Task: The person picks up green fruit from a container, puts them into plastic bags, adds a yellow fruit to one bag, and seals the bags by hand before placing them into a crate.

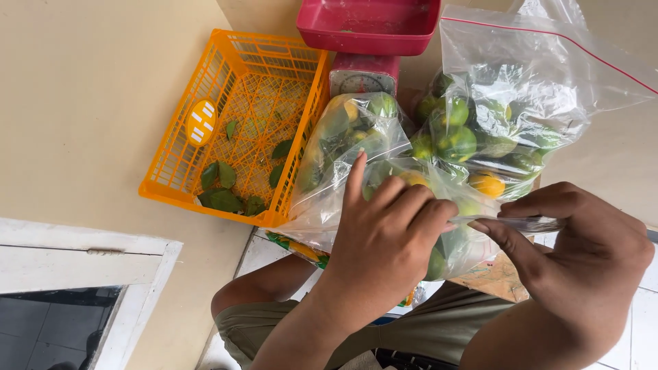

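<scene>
Item: clear plastic bag [384, 171] of green and yellow citrus, lying directly under both hands. Left hand [391, 240] closed, fingers pressed onto bag top over fruit. Right hand [582, 240] closed, thumb and forefinger pinching bag's sealing strip [521, 223]. Handling, judged: contents heavy, film soft and slippery; hold at strip, support underneath. Beyond hands: second filled zip bag [521, 89], red-lined. Left of hands: orange crate [240, 123] holding loose leaves [223, 192]. Farther off: red scale [367, 41].
</scene>
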